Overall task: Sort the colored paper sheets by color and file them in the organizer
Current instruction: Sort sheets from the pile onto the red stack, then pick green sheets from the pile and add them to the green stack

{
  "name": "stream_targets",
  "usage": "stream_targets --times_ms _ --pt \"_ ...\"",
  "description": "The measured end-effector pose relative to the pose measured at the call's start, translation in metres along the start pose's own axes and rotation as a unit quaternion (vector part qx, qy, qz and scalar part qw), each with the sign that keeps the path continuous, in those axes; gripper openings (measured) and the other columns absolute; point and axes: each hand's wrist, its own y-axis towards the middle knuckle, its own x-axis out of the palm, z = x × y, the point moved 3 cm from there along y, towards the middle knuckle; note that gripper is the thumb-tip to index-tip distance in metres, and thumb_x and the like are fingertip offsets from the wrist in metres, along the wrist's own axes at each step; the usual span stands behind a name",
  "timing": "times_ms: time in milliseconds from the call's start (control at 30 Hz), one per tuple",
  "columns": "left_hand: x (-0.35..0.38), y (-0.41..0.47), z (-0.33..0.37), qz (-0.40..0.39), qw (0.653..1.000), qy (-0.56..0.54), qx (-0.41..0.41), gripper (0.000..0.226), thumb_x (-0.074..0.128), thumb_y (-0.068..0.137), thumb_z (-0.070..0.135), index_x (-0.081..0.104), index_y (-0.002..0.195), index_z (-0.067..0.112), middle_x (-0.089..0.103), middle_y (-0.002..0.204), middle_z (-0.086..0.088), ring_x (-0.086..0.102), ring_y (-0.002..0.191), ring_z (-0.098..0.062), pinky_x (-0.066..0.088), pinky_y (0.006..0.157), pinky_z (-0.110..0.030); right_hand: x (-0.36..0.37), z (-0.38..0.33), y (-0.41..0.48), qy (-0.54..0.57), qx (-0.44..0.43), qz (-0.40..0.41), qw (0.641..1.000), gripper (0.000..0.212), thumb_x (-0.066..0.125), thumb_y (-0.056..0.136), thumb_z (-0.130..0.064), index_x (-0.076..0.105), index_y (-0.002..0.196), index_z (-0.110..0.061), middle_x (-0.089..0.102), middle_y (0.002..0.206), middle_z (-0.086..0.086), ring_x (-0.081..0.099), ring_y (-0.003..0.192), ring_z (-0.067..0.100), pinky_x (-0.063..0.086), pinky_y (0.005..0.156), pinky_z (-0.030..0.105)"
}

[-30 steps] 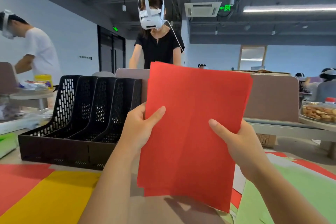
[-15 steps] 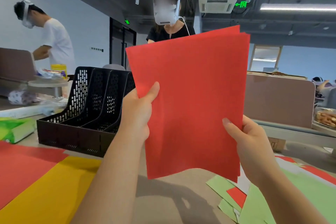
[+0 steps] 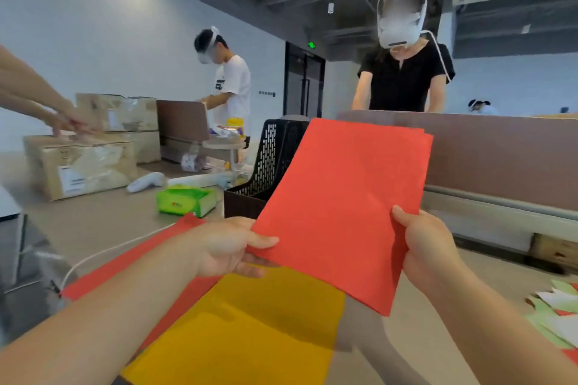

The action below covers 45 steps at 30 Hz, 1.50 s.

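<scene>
The red stack (image 3: 341, 206) fills the centre of the frame, held tilted in the air between both hands. The left hand (image 3: 225, 247) pinches its lower left corner, thumb on top and fingers beneath. The right hand (image 3: 428, 247) grasps the right edge with the thumb laid on the near face. The organizer (image 3: 272, 162) stands just behind the stack, left of centre, and the paper hides most of it, so its slots cannot be counted.

The main risk seems to be the stack itself. At its upper right corner the edges sit stepped, not flush, so the sheets are likely loose against each other. If either pinch eases, an inner sheet may slide out and drop to the table (image 3: 103, 222).

The far edge is unsupported. It could droop or curl on the way down and catch on a divider, creasing the paper or nudging the light organizer back.

Since the stack blocks the view of the slots, it may also go into the wrong one or straddle a divider.

Below, a yellow sheet (image 3: 250, 328) and a red sheet (image 3: 125, 269) lie flat at lower left, and a passing forearm could drag them. A mixed pile (image 3: 556, 312) at the lower right edge awaits sorting.
</scene>
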Motion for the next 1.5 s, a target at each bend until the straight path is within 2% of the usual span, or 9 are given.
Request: stream_targets --times_ms 333,567,700,767,900,1000,1200,1300,1500 --pt "-0.147 -0.067 -0.085 0.211 0.974 -0.066 -0.046 0.039 0.059 0.089 -0.003 0.054 0.125 0.01 0.064 0.087 -0.004 0.057 0.072 -0.012 0.049 0.045 -0.016 0.117 0.101 -0.022 -0.243 0.176 -0.173 0.938 0.01 0.049 0.09 -0.001 0.052 0.081 -0.003 0.049 0.066 0.011 0.05 0.051 0.02 0.04 0.04 0.024" --pt "-0.194 -0.084 -0.126 0.307 0.943 -0.11 -0.061 0.027 0.059 0.088 -0.007 0.059 0.114 0.001 0.064 0.083 -0.007 0.062 0.055 -0.007 0.051 0.046 -0.012 0.166 0.165 -0.028 -0.21 0.287 -0.207 0.911 0.008 0.044 0.092 0.009 0.049 0.092 0.003 0.051 0.077 0.017 0.054 0.049 0.019 0.043 0.032 0.016" --pt "-0.204 -0.083 -0.134 0.347 0.929 -0.107 -0.067 0.025 0.062 0.085 -0.007 0.062 0.11 -0.004 0.067 0.095 -0.013 0.063 0.075 -0.014 0.054 0.051 -0.015 0.175 0.175 -0.018 -0.179 0.292 -0.176 0.923 0.016 0.044 0.092 0.01 0.049 0.106 0.005 0.055 0.088 0.02 0.058 0.067 0.025 0.048 0.035 0.02" --pt "-0.207 -0.084 -0.131 0.397 0.914 0.007 -0.076 0.016 0.065 0.085 -0.001 0.066 0.101 0.0 0.067 0.096 -0.015 0.063 0.076 -0.017 0.055 0.054 -0.021 0.176 0.171 -0.017 -0.172 0.292 -0.173 0.925 0.022 0.045 0.093 0.008 0.051 0.113 0.005 0.06 0.101 0.024 0.063 0.077 0.029 0.054 0.043 0.025" --pt "-0.194 -0.083 -0.101 0.469 0.797 0.376 -0.059 0.033 0.066 0.081 0.014 0.062 0.113 0.006 0.057 0.111 -0.015 0.059 0.095 -0.027 0.051 0.08 -0.035 0.166 0.152 -0.023 -0.208 0.259 -0.198 0.922 0.021 0.048 0.092 0.004 0.049 0.113 0.005 0.059 0.11 0.027 0.065 0.085 0.033 0.058 0.068 0.034" --pt "-0.159 -0.066 -0.076 0.446 0.807 0.387 -0.004 0.046 0.065 0.083 0.017 0.055 0.128 0.016 0.047 0.132 -0.011 0.052 0.115 -0.028 0.045 0.094 -0.032 0.142 0.133 -0.029 -0.257 0.222 -0.206 0.918 0.019 0.053 0.092 -0.001 0.05 0.112 0.002 0.061 0.103 0.025 0.065 0.085 0.031 0.056 0.075 0.037" --pt "-0.042 -0.009 -0.031 0.32 0.853 0.391 0.13 0.038 0.065 0.085 0.016 0.061 0.123 0.018 0.054 0.128 -0.005 0.058 0.109 -0.021 0.041 0.083 -0.021 0.05 0.088 -0.029 -0.347 0.177 -0.159 0.907 0.009 0.06 0.09 -0.01 0.06 0.096 -0.003 0.066 0.097 0.016 0.067 0.086 0.027 0.057 0.074 0.034" --pt "0.03 0.021 -0.014 0.239 0.874 0.387 0.17 0.035 0.064 0.086 0.017 0.059 0.121 0.021 0.051 0.125 -0.004 0.06 0.1 -0.023 0.046 0.08 -0.026 -0.018 0.062 -0.027 -0.329 0.171 -0.102 0.923 0.009 0.058 0.091 -0.009 0.06 0.094 -0.001 0.065 0.089 0.016 0.064 0.078 0.025 0.055 0.069 0.032" --pt "0.191 0.067 0.01 0.108 0.876 0.403 0.243 0.031 0.061 0.087 0.018 0.062 0.118 0.02 0.058 0.125 -0.005 0.052 0.117 -0.02 0.037 0.089 -0.025 -0.17 0.0 -0.052 -0.299 0.12 0.084 0.943 0.01 0.058 0.089 -0.005 0.064 0.09 0.003 0.063 0.079 0.016 0.059 0.066 0.023 0.05 0.062 0.029"
